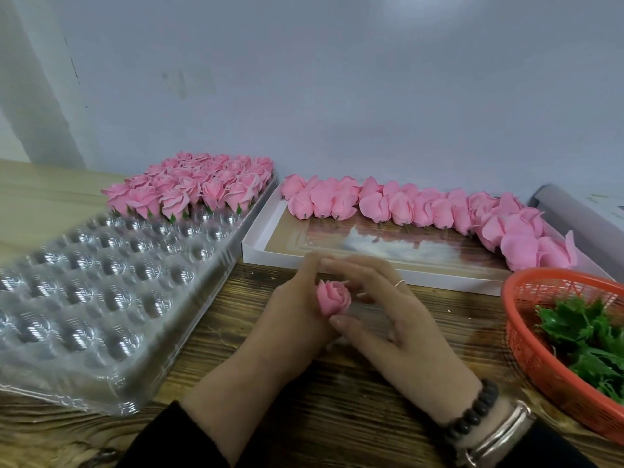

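On the left, a clear plastic tray (101, 298) lies on the wooden counter (320, 400). Its rows of glossy round cups look made to seat one flower each, and finished roses (196, 187) with green collars fill the far rows. In the middle, the left hand (293, 305) has its fingers curled round a single pink rose (333, 297), soft and layered. It holds the rose just above the counter, bloom up, likely so the base can be worked. The right hand (398, 329) spreads loose, fingers straight, only its thumb touching the rose's underside. Behind, a shallow white box (439, 280) holds bare blooms (422, 207) lined up as stock. At the right, an orange mesh basket (526, 346) keeps spiky green leaves (580, 336) within reach.
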`<state>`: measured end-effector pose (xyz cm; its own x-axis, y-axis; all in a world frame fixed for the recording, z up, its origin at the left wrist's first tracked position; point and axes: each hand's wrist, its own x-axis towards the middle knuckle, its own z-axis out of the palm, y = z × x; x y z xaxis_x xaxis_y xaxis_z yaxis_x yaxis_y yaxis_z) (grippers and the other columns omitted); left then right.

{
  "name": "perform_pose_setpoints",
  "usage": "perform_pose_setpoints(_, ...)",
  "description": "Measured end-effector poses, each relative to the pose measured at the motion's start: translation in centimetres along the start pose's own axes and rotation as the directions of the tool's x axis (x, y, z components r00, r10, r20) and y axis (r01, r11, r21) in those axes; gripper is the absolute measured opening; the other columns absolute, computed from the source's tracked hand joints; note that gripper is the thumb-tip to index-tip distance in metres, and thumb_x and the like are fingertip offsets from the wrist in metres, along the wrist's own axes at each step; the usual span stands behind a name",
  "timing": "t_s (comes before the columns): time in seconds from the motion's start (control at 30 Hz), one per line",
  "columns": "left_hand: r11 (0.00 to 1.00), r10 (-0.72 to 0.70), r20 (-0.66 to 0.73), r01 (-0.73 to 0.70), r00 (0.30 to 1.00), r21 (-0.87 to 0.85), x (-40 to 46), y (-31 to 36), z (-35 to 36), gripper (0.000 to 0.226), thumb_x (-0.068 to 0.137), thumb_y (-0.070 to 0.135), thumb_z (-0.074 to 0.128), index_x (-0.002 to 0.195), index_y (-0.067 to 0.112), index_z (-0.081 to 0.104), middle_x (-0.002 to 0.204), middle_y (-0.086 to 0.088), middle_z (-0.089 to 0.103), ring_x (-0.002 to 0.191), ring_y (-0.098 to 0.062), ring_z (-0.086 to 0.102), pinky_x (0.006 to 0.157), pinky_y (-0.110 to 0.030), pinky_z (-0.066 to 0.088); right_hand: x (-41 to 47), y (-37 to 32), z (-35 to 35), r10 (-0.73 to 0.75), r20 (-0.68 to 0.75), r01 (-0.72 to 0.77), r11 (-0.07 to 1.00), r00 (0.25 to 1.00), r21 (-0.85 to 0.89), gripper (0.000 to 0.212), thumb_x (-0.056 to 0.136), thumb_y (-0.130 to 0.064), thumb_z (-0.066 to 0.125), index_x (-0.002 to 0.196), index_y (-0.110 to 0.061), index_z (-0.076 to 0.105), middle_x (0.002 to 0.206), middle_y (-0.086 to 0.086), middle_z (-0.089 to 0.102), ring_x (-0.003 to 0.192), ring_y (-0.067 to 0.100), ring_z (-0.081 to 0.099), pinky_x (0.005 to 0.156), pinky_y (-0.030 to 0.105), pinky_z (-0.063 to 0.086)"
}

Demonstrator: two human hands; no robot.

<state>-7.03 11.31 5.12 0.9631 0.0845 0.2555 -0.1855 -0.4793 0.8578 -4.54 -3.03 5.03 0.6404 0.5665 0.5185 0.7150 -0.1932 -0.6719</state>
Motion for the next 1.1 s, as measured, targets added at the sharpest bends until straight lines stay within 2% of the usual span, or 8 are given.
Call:
perform_pose_setpoints(0.07, 0.997, 0.013, 0.089, -0.020, 0.996, 0.079, 0.0, -0.1, -0.1, 0.087, 0.071, 0.009, 0.076, 0.129, 0.047, 0.024, 0.105, 0.012, 0.062, 0.100, -0.007, 0.062, 0.087, -0.021, 0.049, 0.0, -0.1, -0.2, -0.032, 0.066, 0.036, 0.998, 0.997, -0.060, 0.045, 0.082, -0.018, 0.061, 0.120, -0.041, 0.054, 0.129, -0.017, 0.045, 0.124, -0.001, 0.042, 0.100, 0.008, 0.030)
perform_pose_setpoints(0.13, 0.994, -0.004, 0.145, -0.012, 0.989, 0.110, 0.1, -0.3, -0.2, 0.108, 0.069, 0.009, 0.078, 0.141, 0.040, 0.004, 0.117, 0.006, 0.060, 0.109, -0.013, 0.059, 0.096, -0.028, 0.045, 0.0, -0.2, -0.3, -0.040, 0.105, 0.047, 0.996, 0.994, -0.071, 0.040, 0.083, -0.016, 0.060, 0.117, -0.037, 0.056, 0.127, -0.017, 0.046, 0.122, -0.003, 0.042, 0.098, 0.007, 0.030)
perform_pose_setpoints(0.27, 0.993, -0.032, 0.208, 0.007, 0.978, 0.120, 0.1, -0.6, -0.5, 0.117, 0.066, 0.009, 0.080, 0.132, 0.048, -0.008, 0.124, 0.005, 0.058, 0.113, -0.009, 0.055, 0.101, -0.028, 0.040, 0.0, -0.3, -0.6, -0.019, 0.139, 0.029, 0.997, 0.990, -0.068, 0.033, 0.084, -0.018, 0.060, 0.109, -0.039, 0.053, 0.115, -0.019, 0.051, 0.112, 0.001, 0.050, 0.088, 0.008, 0.039)
perform_pose_setpoints(0.47, 0.996, -0.049, 0.273, 0.027, 0.961, 0.082, 0.0, -0.4, -0.6, 0.121, 0.066, 0.015, 0.082, 0.141, 0.044, -0.008, 0.116, 0.017, 0.058, 0.110, -0.001, 0.055, 0.097, -0.018, 0.041, 0.1, -0.3, -0.8, 0.080, 0.139, -0.077, 0.997, 0.987, -0.031, 0.032, 0.079, -0.021, 0.068, 0.099, -0.043, 0.055, 0.104, -0.021, 0.058, 0.096, 0.001, 0.055, 0.080, 0.012, 0.043)
perform_pose_setpoints(0.7, 0.999, -0.040, 0.311, 0.040, 0.950, 0.008, 0.0, -0.3, -0.4, 0.118, 0.061, 0.017, 0.084, 0.139, 0.048, 0.000, 0.108, 0.028, 0.056, 0.103, 0.011, 0.054, 0.091, -0.006, 0.039, 0.2, -0.2, -0.8, 0.165, 0.124, -0.184, 0.969, 0.979, 0.164, 0.028, 0.074, -0.007, 0.074, 0.085, -0.031, 0.065, 0.097, -0.004, 0.066, 0.091, 0.015, 0.062, 0.081, 0.030, 0.051)
perform_pose_setpoints(0.9, 0.998, -0.038, 0.324, 0.050, 0.945, -0.030, -0.1, -0.8, -0.4, 0.113, 0.062, 0.014, 0.085, 0.128, 0.060, 0.005, 0.071, 0.026, 0.064, 0.074, 0.011, 0.059, 0.074, -0.007, 0.043, 0.2, -0.3, -0.4, 0.228, 0.056, -0.235, 0.934, 0.972, 0.271, 0.016, 0.069, -0.006, 0.077, 0.073, -0.018, 0.069, 0.079, 0.020, 0.064, 0.077, 0.038, 0.059, 0.074, 0.048, 0.048)
perform_pose_setpoints(1.03, 0.995, -0.078, 0.270, 0.060, 0.960, 0.076, -0.3, 0.0, -1.5, 0.108, 0.059, 0.024, 0.085, 0.129, 0.065, 0.013, 0.090, 0.013, 0.060, 0.079, 0.006, 0.058, 0.074, -0.012, 0.043, 0.2, 0.9, -0.1, 0.365, -0.078, -0.316, 0.880, 0.928, 0.355, 0.018, 0.071, 0.000, 0.073, 0.065, -0.016, 0.067, 0.060, 0.014, 0.058, 0.059, 0.026, 0.051, 0.061, 0.036, 0.044)
perform_pose_setpoints(1.1, 0.991, -0.004, 0.105, -0.010, 0.994, 0.133, -0.4, 0.7, -1.6, 0.089, 0.064, 0.029, 0.081, 0.131, 0.052, 0.027, 0.101, 0.011, 0.054, 0.092, 0.003, 0.054, 0.083, -0.017, 0.044, 0.2, 1.3, -0.2, 0.419, -0.131, -0.329, 0.841, 0.899, 0.430, 0.019, 0.072, 0.002, 0.071, 0.065, -0.015, 0.065, 0.062, 0.016, 0.058, 0.061, 0.023, 0.049, 0.060, 0.030, 0.041)
